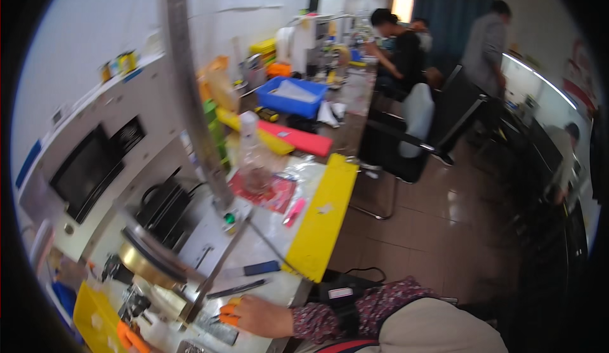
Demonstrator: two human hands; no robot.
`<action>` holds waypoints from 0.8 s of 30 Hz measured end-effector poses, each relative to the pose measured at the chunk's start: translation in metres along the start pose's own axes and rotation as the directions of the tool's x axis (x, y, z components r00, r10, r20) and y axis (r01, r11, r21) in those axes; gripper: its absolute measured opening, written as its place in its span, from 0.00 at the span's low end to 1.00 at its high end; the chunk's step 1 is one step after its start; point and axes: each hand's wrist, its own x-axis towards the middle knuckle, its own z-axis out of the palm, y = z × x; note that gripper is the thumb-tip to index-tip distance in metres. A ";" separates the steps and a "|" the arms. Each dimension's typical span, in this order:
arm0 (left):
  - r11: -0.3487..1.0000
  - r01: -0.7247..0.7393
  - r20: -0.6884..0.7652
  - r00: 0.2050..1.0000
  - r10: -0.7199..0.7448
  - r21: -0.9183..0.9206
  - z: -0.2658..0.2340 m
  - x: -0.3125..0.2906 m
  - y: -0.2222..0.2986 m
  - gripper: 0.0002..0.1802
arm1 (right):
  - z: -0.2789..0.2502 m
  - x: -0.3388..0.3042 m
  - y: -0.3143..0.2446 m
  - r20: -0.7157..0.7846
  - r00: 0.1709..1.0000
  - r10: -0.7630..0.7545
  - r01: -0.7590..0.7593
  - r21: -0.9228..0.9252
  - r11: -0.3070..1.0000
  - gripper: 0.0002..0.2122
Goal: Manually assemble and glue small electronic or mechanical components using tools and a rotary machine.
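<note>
The counter (288, 286) I sit at runs from the lower left toward one o'clock, with a yellow strip (317, 239) along its edge at one o'clock from my right hand (257, 317). At twelve, far up the counter, lies a blue bin (307, 106); nearer on that line stands a clear bottle (255, 175). A gold-coloured round part (146, 261) sits at ten. My right hand is low over the counter, fingers curled; orange (229, 312) shows at the fingertips, but I cannot tell whether I am wearing or pinching it, nor how closed my grip is. The blue-handled tool (261, 268) lies at twelve and the slim dark tool (236, 289) at eleven, both clear of my fingers. The flat grey piece I am working at (222, 334) is just beside my fingertips, at eight. To handle it well, I would rest my wrist, press lightly and evenly, and watch its edges. A white label (339, 293) on the black box (325, 287) at two o'clock is too small to read.
</note>
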 end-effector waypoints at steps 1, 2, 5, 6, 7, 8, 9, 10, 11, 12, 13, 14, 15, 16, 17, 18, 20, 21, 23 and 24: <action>0.999 -0.006 0.001 1.000 0.006 0.042 0.019 -0.007 0.007 0.16 | -0.006 0.000 0.000 0.050 0.998 0.021 -0.021 -0.009 1.000 0.14; 0.994 -0.026 0.034 0.999 0.023 0.110 0.039 -0.014 0.023 0.16 | 0.000 -0.003 0.001 0.028 0.999 0.031 -0.030 -0.040 0.999 0.14; 0.977 -0.100 0.123 0.989 0.078 0.190 0.076 -0.032 0.049 0.15 | 0.000 -0.002 -0.005 -0.198 0.980 0.012 -0.020 -0.036 0.999 0.09; 0.973 -0.121 0.153 0.984 0.091 0.196 0.085 -0.037 0.054 0.15 | -0.005 -0.001 -0.010 -0.216 0.976 0.013 -0.016 -0.010 1.000 0.07; 0.968 -0.142 0.180 0.978 0.105 0.207 0.093 -0.041 0.060 0.15 | -0.009 0.000 -0.012 -0.235 0.972 0.011 -0.006 0.021 1.000 0.06; 0.961 -0.165 0.211 0.970 0.118 0.222 0.100 -0.045 0.064 0.15 | -0.007 0.002 -0.012 -0.246 0.969 0.024 -0.024 0.003 1.000 0.06; 0.957 -0.182 0.236 0.963 0.127 0.226 0.106 -0.047 0.067 0.14 | -0.002 0.002 -0.010 -0.298 0.954 -0.021 0.011 -0.034 0.999 0.06; 0.953 -0.198 0.260 0.956 0.136 0.229 0.111 -0.049 0.069 0.14 | -0.002 0.004 -0.011 -0.346 0.936 -0.071 0.049 -0.072 0.996 0.06; 0.949 -0.212 0.282 0.949 0.143 0.233 0.117 -0.050 0.072 0.14 | -0.003 0.004 -0.011 -0.365 0.926 -0.099 0.069 -0.094 0.993 0.05; 0.948 -0.223 0.299 0.943 0.150 0.228 0.121 -0.052 0.074 0.14 | -0.003 0.003 -0.010 -0.371 0.924 -0.090 0.054 -0.106 0.993 0.05; 0.945 -0.236 0.315 0.936 0.159 0.225 0.125 -0.053 0.075 0.14 | -0.001 0.004 -0.010 -0.349 0.934 -0.072 0.041 -0.095 0.995 0.05; 0.943 -0.248 0.331 0.929 0.166 0.222 0.130 -0.054 0.077 0.13 | 0.001 0.004 -0.009 -0.327 0.943 -0.054 0.028 -0.083 0.996 0.05; 0.940 -0.259 0.345 0.923 0.173 0.220 0.133 -0.055 0.078 0.13 | 0.003 0.005 -0.007 -0.371 0.925 -0.077 0.042 -0.102 0.994 0.05; 0.938 -0.268 0.356 0.917 0.178 0.222 0.134 -0.056 0.080 0.13 | 0.001 0.005 -0.008 -0.375 0.924 -0.072 0.035 -0.106 0.994 0.05; 0.936 -0.276 0.367 0.912 0.184 0.218 0.136 -0.057 0.080 0.13 | -0.001 0.005 -0.009 -0.359 0.931 -0.065 0.026 -0.113 0.993 0.05; 0.933 -0.286 0.373 0.908 0.191 0.219 0.136 -0.057 0.082 0.13 | -0.002 0.006 -0.010 -0.342 0.938 -0.059 0.020 -0.118 0.993 0.05; 0.926 -0.304 0.380 0.902 0.205 0.223 0.136 -0.057 0.085 0.12 | -0.003 0.004 -0.010 -0.361 0.930 -0.067 0.015 -0.145 0.989 0.05; 0.922 -0.312 0.384 0.899 0.209 0.228 0.135 -0.058 0.086 0.12 | -0.003 0.004 -0.010 -0.379 0.922 -0.078 0.013 -0.171 0.985 0.05; 0.915 -0.326 0.379 0.899 0.221 0.239 0.131 -0.057 0.088 0.12 | 0.000 0.004 -0.008 -0.371 0.926 -0.078 0.012 -0.177 0.984 0.05; 0.909 -0.335 0.376 0.898 0.228 0.249 0.128 -0.056 0.088 0.12 | 0.002 0.005 -0.007 -0.364 0.928 -0.077 0.008 -0.188 0.982 0.05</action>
